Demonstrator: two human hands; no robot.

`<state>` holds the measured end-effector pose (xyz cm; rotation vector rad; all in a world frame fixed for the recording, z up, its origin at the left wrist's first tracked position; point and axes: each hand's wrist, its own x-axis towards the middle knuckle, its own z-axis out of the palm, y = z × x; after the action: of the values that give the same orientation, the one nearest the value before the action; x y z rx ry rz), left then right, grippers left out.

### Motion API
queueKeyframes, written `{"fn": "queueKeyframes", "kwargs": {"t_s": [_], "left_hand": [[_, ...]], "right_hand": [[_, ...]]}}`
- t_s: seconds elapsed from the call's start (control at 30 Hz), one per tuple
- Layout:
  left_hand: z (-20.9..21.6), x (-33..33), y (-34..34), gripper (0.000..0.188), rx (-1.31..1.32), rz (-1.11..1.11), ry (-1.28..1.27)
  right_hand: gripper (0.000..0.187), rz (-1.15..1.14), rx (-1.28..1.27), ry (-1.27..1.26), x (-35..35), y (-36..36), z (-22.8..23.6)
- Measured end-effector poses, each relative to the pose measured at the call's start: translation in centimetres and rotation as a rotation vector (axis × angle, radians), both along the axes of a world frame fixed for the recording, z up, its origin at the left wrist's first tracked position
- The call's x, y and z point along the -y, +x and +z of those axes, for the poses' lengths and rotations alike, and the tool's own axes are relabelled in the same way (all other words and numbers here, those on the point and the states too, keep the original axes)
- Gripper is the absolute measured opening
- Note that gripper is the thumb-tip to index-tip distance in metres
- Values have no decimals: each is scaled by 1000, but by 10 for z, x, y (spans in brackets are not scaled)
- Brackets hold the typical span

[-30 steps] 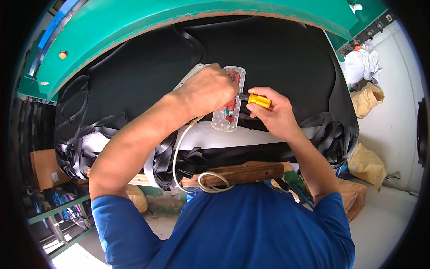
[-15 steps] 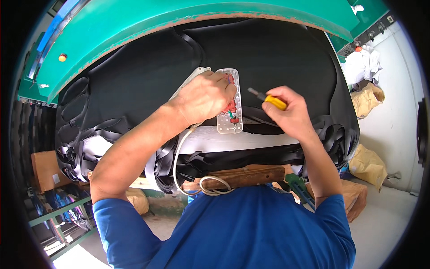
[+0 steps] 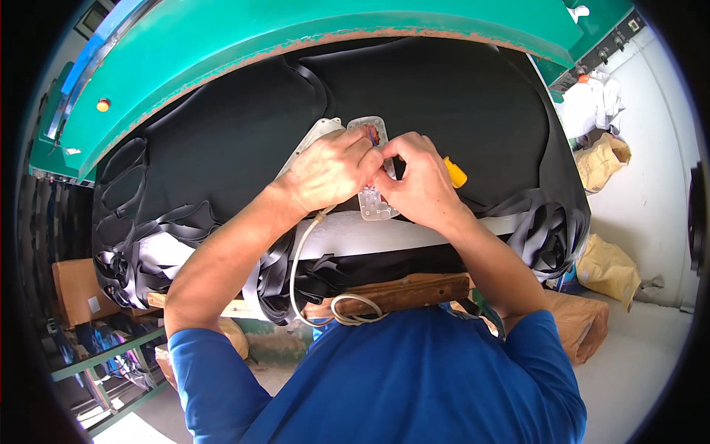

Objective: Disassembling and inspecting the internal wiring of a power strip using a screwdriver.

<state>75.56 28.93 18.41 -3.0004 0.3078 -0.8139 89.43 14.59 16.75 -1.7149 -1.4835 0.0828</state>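
Note:
My left hand (image 3: 333, 169) grips an opened white power strip; its clear inner plate (image 3: 372, 201) with red wiring lies on black rubber sheet (image 3: 458, 96). The strip's white cover (image 3: 314, 137) sticks out behind my left hand. My right hand (image 3: 418, 182) presses its fingertips on the plate beside my left fingers and keeps a yellow-handled screwdriver (image 3: 455, 172) tucked in its palm. A white cable (image 3: 302, 266) hangs down from the strip.
A green machine hood (image 3: 296, 37) arches over the black sheet. Cut black rubber strips (image 3: 140, 251) hang at the left and right edges. A wooden block (image 3: 403, 290) with coiled white cord lies near my chest. Tan sacks (image 3: 610, 268) sit on the floor at right.
My right hand has moved left from beside the strip onto the clear plate, and the screwdriver now sits tucked in its palm instead of pointing at the plate.

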Motion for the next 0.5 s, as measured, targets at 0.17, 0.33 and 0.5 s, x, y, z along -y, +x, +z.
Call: {"fn": "queueKeyframes", "kwargs": {"t_s": [0.17,0.33,0.5], "left_hand": [[-8,-1,1,16,70,1,-241],[-21,13,-4,14,39,145,-849],[-33,11,-8,28,25,84,-1333]], "right_hand": [[21,-66,-228,-169,-7,2,-2],[20,-107,-181,-163,-9,-2,-4],[20,-125,-132,-132,-9,-8,1]]}}
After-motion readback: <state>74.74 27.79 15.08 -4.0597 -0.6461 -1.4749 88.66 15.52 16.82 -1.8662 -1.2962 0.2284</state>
